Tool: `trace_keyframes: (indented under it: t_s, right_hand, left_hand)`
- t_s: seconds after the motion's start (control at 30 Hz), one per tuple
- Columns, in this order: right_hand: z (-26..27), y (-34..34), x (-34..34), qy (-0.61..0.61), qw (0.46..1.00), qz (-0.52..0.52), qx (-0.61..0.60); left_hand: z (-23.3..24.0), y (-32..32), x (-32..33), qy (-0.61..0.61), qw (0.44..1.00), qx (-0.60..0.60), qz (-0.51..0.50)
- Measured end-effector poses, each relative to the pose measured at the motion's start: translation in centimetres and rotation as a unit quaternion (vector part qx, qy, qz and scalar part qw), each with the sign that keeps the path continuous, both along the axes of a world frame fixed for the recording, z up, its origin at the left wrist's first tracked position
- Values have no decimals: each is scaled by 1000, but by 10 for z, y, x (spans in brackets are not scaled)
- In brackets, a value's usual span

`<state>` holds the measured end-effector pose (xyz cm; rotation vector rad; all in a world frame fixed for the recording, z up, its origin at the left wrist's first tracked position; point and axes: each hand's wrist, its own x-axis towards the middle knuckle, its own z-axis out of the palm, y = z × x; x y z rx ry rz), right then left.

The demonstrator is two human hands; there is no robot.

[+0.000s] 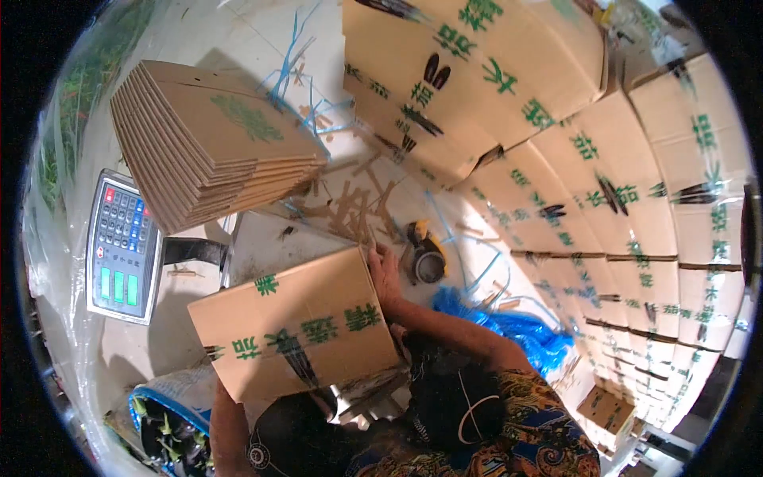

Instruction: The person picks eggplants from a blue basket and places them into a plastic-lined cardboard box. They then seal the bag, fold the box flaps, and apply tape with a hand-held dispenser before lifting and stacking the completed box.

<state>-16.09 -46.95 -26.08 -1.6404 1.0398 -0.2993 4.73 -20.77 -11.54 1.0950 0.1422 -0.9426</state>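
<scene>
A closed cardboard box point(316, 298) with green printing and pictures of eggplants is tilted in front of me, over the scale's flat platform point(262, 238). My right hand point(384, 271) presses against its upper right edge with the fingers along the side. The left forearm reaches up to the box's lower left corner, and my left hand is hidden behind or under the box. A black and yellow tape dispenser point(428, 256) lies on the floor just right of my right hand. The scale's keypad and display panel point(122, 247) stands to the left, its screens lit.
Flattened cartons point(220, 143) form a stack at the upper left. Packed cartons point(596, 191) are piled high along the right. Blue plastic point(512, 334), cut straps and cardboard scraps point(357, 208) litter the floor. A sack of eggplants point(173, 429) stands at the lower left, beside plastic sheeting.
</scene>
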Motion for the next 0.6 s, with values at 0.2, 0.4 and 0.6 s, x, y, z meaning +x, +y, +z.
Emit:
trace_keyframes:
  t_s: [0.2, 0.4, 0.6]
  right_hand:
    - [-31, 7, -35, -22, 981, 60, 181]
    - [13, -22, -39, -23, 953, 100, 284]
    - [55, -41, -42, -51, 959, 74, 268]
  left_hand:
    - [3, 15, -23, 30, 999, -14, 6]
    - [11, 24, -32, 29, 999, -18, 11]
    - [28, 35, -45, 22, 999, -22, 12]
